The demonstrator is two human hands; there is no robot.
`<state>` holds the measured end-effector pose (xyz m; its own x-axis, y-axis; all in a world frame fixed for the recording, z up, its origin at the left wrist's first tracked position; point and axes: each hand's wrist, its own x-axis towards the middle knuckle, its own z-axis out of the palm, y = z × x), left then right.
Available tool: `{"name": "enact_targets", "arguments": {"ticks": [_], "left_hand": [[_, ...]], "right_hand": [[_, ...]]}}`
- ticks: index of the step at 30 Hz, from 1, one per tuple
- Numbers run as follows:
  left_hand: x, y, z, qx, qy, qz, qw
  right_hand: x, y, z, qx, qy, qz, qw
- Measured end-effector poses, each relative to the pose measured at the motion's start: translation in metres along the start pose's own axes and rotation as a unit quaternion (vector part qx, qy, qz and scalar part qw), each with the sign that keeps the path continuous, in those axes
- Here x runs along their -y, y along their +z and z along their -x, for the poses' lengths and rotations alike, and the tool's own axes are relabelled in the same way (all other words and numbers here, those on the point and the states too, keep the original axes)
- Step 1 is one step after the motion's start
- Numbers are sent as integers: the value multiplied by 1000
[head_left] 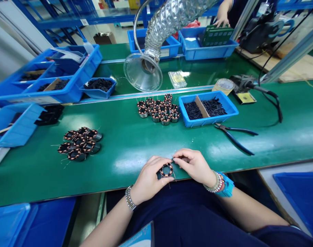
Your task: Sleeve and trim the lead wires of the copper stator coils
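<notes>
Near the front edge of the green bench, my left hand [150,176] grips a motor stator [163,173], a dark ring with copper windings and thin loose wires. Its open centre faces me. My right hand [195,165] is at the stator's upper right, thumb and forefinger pinched together. A small dark piece shows at those fingertips, too small to name. Ahead lies a group of similar stators [156,109], standing close together. Beside them a blue divided bin [208,120] holds short black sleeves. Another cluster of stators [80,142] sits to the left.
Pliers [235,132] lie on the right. A clear extraction hood [129,73] on a foil duct hangs over the bench. Behind the right stators are a tape roll [224,85] and a soldering iron holder [245,83]. Blue bins [94,58] stand at left. A co-worker's hand [222,17] touches green boards.
</notes>
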<state>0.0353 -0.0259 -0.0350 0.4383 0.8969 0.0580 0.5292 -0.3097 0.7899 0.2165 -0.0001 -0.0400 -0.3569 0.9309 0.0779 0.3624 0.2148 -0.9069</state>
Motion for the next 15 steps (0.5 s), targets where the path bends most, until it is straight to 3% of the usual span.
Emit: {"name": "enact_targets", "arguments": {"ticks": [5,9,11,15], "left_hand": [[1,0,0,2,6,3,1000],[0,0,-1,-1,9,0,1000],[0,0,-1,-1,10,-2,1000],[0,2,1,-10,-13,1,1000]], "right_hand": [[1,4,1,-25,-88,85,992],[-2,11,3,-23,-174,205,963],[-2,10,3,-11,-160,198,967],[4,-6,-2,80,-35,21,996]]}}
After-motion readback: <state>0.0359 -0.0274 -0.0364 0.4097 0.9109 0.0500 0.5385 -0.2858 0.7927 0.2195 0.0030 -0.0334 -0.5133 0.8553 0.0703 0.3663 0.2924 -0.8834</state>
